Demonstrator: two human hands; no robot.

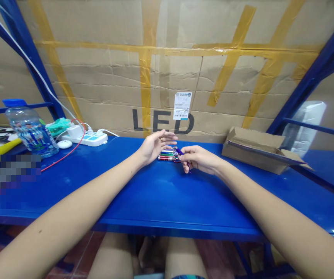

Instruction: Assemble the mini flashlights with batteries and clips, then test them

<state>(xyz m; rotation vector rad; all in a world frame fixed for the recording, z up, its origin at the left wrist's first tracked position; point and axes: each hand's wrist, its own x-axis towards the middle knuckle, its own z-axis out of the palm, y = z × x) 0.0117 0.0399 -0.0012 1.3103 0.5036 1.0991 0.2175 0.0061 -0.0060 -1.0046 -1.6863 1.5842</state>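
Several slim metallic tubes [167, 155], in red, green, blue and other colours, lie side by side on the blue table, with small metal fittings at their right ends. My left hand [156, 146] is over their left and far side, fingers stretched out and slightly apart, holding nothing I can see. At the right of the row, my right hand [194, 158] pinches a slim purple metallic tube [178, 151] between thumb and fingers. That tube is tilted, and its lower part is partly hidden by the fingers.
An opened cardboard box [252, 151] stands on the table [161, 197] at right. On the left are a water bottle [33, 130], a power strip [93, 139] with plugs, a red cable and a white rounded object [64, 144]. A large taped carton [108, 93] forms the back.
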